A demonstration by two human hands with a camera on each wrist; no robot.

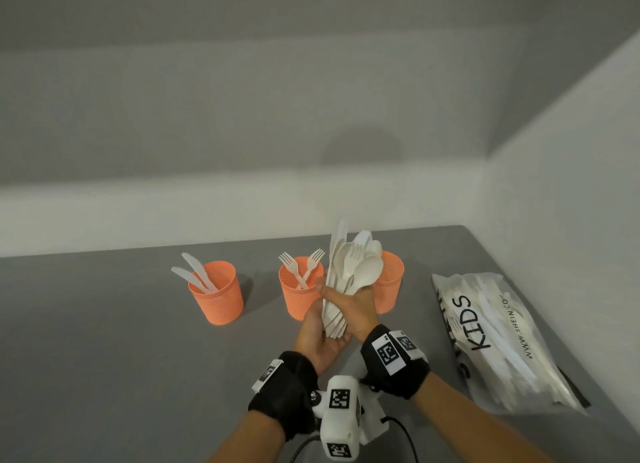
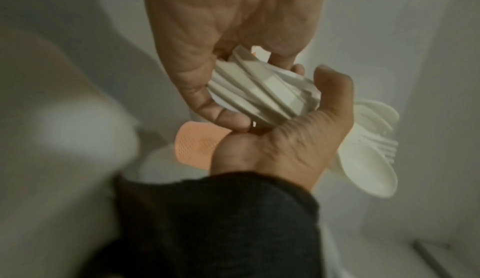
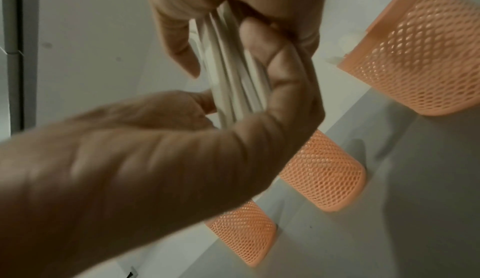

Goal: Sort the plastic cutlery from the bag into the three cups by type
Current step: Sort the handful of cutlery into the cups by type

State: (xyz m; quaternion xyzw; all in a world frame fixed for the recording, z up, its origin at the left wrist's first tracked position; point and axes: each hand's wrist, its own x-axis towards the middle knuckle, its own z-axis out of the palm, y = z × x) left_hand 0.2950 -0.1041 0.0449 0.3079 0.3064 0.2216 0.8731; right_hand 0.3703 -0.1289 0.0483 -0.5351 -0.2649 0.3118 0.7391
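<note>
Both hands (image 1: 341,319) grip mixed cutlery (image 1: 351,272); bag (image 1: 498,341) reads "KIDS", "www.shein.co".

We wear black wrist wraps (image 1: 287,390), each carrying white tags printed with black square code markers (image 1: 387,353). Below our left wrist hangs a white camera housing (image 1: 341,417) bearing more such markers, with black cables (image 1: 403,431) trailing from it.

The three cups (image 1: 216,293) are orange with a fine mesh pattern. The cutlery (image 1: 349,272) is cream white. Right of the cups, the bag (image 1: 502,341) is clear white with black letters. The table (image 1: 104,341) is grey.
</note>
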